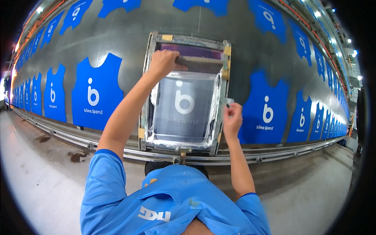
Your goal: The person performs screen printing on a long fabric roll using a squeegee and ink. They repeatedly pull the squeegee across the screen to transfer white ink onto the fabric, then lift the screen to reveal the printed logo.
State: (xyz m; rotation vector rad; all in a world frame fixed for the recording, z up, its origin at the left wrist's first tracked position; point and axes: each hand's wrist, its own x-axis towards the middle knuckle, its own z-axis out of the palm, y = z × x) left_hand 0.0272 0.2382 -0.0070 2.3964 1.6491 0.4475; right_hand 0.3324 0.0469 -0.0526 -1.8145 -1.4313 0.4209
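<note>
A screen-printing frame [225, 82] with metal sides lies on the long table in front of me. Its mesh [163, 111] has white ink along the edges, and a pale round logo shows in the middle. Near the frame's far end, my left hand [164, 63] is closed round the left end of a squeegee [201, 64] that spans the mesh. My right hand [233, 119] is beside the frame's right side with its fingers curled together. A small whitish piece shows at its fingertips; what it is, I cannot make out.
Blue sleeveless shirt panels [96, 92] with white logos lie in a row to the left. Another blue panel [258, 109] lies close on the right, with several beyond it. A metal rail [274, 152] runs along the table's near edge. More panels [201, 6] line the far side.
</note>
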